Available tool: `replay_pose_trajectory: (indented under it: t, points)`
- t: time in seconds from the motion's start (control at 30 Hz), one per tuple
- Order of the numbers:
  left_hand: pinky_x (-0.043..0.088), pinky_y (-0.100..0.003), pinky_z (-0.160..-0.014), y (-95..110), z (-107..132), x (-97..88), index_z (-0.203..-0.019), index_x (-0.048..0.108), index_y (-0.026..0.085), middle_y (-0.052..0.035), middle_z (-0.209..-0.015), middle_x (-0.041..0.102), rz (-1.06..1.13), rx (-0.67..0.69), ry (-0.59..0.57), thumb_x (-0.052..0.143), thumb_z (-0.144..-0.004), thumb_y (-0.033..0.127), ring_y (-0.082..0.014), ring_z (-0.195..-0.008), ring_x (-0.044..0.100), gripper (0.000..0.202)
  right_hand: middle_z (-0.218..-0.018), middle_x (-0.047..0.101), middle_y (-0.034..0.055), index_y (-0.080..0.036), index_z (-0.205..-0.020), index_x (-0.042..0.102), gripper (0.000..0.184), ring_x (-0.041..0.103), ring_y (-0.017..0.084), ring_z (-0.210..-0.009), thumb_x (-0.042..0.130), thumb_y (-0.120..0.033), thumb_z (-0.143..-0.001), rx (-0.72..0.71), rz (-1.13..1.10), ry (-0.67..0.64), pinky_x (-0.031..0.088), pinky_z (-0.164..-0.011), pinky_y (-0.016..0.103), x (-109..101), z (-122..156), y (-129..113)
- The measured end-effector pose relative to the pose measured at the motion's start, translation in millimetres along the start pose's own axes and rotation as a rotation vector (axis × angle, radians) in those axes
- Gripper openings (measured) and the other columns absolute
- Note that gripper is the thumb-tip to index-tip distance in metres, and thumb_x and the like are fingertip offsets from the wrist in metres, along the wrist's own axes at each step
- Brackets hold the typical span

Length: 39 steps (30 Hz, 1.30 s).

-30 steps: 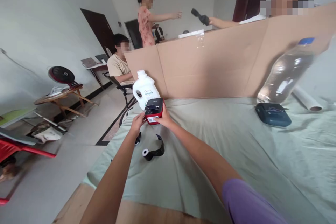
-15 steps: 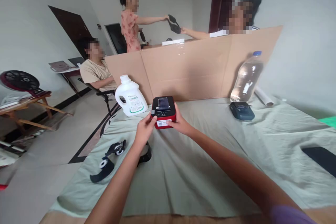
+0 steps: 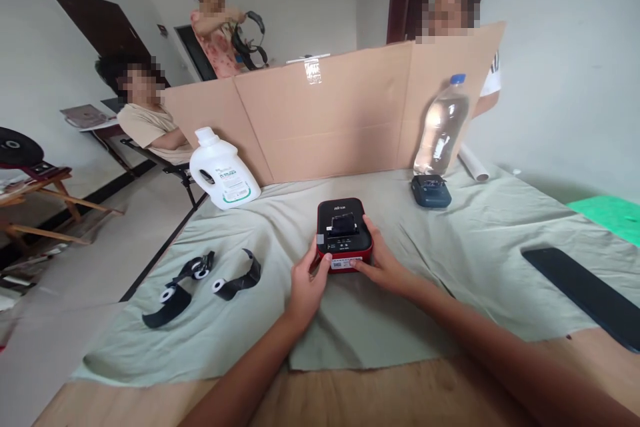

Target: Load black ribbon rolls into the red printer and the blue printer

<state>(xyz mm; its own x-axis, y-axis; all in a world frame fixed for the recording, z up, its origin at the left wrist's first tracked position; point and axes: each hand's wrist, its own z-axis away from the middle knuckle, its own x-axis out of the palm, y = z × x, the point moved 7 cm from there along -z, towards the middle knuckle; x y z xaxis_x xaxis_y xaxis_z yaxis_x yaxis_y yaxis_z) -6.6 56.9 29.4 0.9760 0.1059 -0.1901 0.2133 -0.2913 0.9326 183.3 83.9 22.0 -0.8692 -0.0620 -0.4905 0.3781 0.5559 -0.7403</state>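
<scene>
A small red and black device (image 3: 345, 240), which looks like a label printer, sits on the green cloth in front of me. A dark window or strip shows on its top, and a white sticker is on its red front. My left hand (image 3: 307, 280) grips its near left corner, the thumb at the front. Around the right side curls my right hand (image 3: 384, 263), with its thumb on the front by the sticker. To the left lie several dark ribbon rolls with white cores, among them a curled black ribbon roll (image 3: 240, 283).
A cardboard screen (image 3: 320, 127) stands at the back, people behind it. Before it are a white detergent bottle (image 3: 225, 170), a clear bottle (image 3: 443, 130), a dark blue device (image 3: 431, 192) and a white roll (image 3: 473, 163). A black phone (image 3: 580, 293) lies right.
Both hands have brought the red and black device away from the cardboard, closer to me. The view has shifted too. Behind the screen, a person has drawn black headgear back from another person's hand.
</scene>
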Motion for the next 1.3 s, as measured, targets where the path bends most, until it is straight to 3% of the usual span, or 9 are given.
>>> replay_pose_trajectory:
  t: [0.33,0.6,0.67,0.77,0.87,0.97,1.13,1.2,1.3]
  points:
    - [0.051,-0.043,-0.108,-6,8,-7.9,-0.145,0.054,0.020,-0.0106,-0.138,0.064,-0.079,0.004,0.028,0.059,-0.094,0.043,-0.0279,-0.125,0.063,0.056,-0.157,0.031,0.0159,-0.029,-0.160,0.007,0.094,0.032,0.033,-0.147,0.067,-0.041,-0.088,0.014,0.027,0.015,0.030,-0.120,0.057,1,6,-9]
    - [0.060,-0.036,-0.094,-5,8,-14.0,-0.140,0.058,0.026,-0.0084,-0.141,0.061,-0.137,0.023,0.058,0.065,-0.090,0.041,-0.0253,-0.124,0.062,0.052,-0.149,0.036,0.0148,-0.032,-0.158,0.017,0.094,0.041,0.035,-0.139,0.073,-0.046,-0.084,0.016,0.070,0.065,0.038,-0.115,0.056,-2,5,-3]
    - [0.060,-0.033,-0.087,-1,2,-17.5,-0.129,0.065,0.025,-0.0092,-0.133,0.063,-0.176,0.081,0.019,0.067,-0.088,0.041,-0.0242,-0.118,0.063,0.044,-0.147,0.039,0.0148,-0.031,-0.156,0.021,0.092,0.043,0.035,-0.137,0.074,-0.047,-0.083,0.004,0.083,0.061,0.039,-0.114,0.055,-5,4,-4]
    - [0.056,-0.027,-0.074,-6,-10,-22.9,-0.117,0.069,0.023,-0.0049,-0.097,0.068,-0.194,0.104,-0.057,0.073,-0.083,0.041,-0.0175,-0.088,0.064,0.038,-0.142,0.043,0.0150,-0.030,-0.153,0.027,0.090,0.047,0.035,-0.133,0.076,-0.049,-0.080,-0.007,0.108,0.048,0.043,-0.110,0.053,-11,0,-6]
    - [0.044,-0.022,-0.057,-22,-20,-24.3,-0.111,0.069,0.020,0.0044,-0.066,0.053,-0.120,0.052,-0.144,0.077,-0.079,0.042,-0.0106,-0.060,0.049,0.040,-0.138,0.047,0.0152,-0.029,-0.151,0.029,0.091,0.052,0.035,-0.127,0.078,-0.052,-0.077,-0.004,0.140,0.014,0.047,-0.105,0.052,-15,-4,-6]
    - [0.035,-0.021,-0.051,-34,-23,-22.6,-0.108,0.068,0.018,0.0078,-0.058,0.042,-0.074,0.016,-0.200,0.077,-0.077,0.046,-0.0084,-0.053,0.039,0.043,-0.136,0.048,0.0150,-0.029,-0.153,0.028,0.096,0.056,0.035,-0.123,0.079,-0.055,-0.075,-0.005,0.168,-0.009,0.049,-0.102,0.051,-16,-5,-5]
    - [0.039,-0.022,-0.056,-34,-18,-23.8,-0.118,0.069,0.019,0.0065,-0.062,0.045,-0.155,0.110,-0.178,0.073,-0.081,0.045,-0.0089,-0.055,0.042,0.045,-0.141,0.049,0.0175,-0.027,-0.161,0.006,0.113,0.059,0.034,-0.115,0.074,-0.059,-0.077,0.009,0.181,0.028,0.053,-0.090,0.048,-19,-2,-4]
    - [0.040,-0.022,-0.058,-32,-16,-24.4,-0.123,0.067,0.020,0.0061,-0.064,0.047,-0.179,0.154,-0.170,0.070,-0.085,0.042,-0.0090,-0.057,0.044,0.044,-0.136,0.054,0.0162,-0.024,-0.161,0.012,0.100,0.063,0.029,-0.102,0.065,-0.059,-0.085,-0.003,0.153,0.080,0.054,-0.083,0.045,-27,-5,-9]
    - [0.040,-0.021,-0.059,-30,-14,-24.5,-0.128,0.064,0.020,0.0063,-0.065,0.046,-0.186,0.194,-0.169,0.067,-0.088,0.039,-0.0088,-0.058,0.043,0.044,-0.117,0.065,0.0115,-0.023,-0.139,0.056,0.049,0.063,0.023,-0.091,0.043,-0.049,-0.099,0.027,0.130,0.124,0.053,-0.076,0.037,-44,-22,-18]
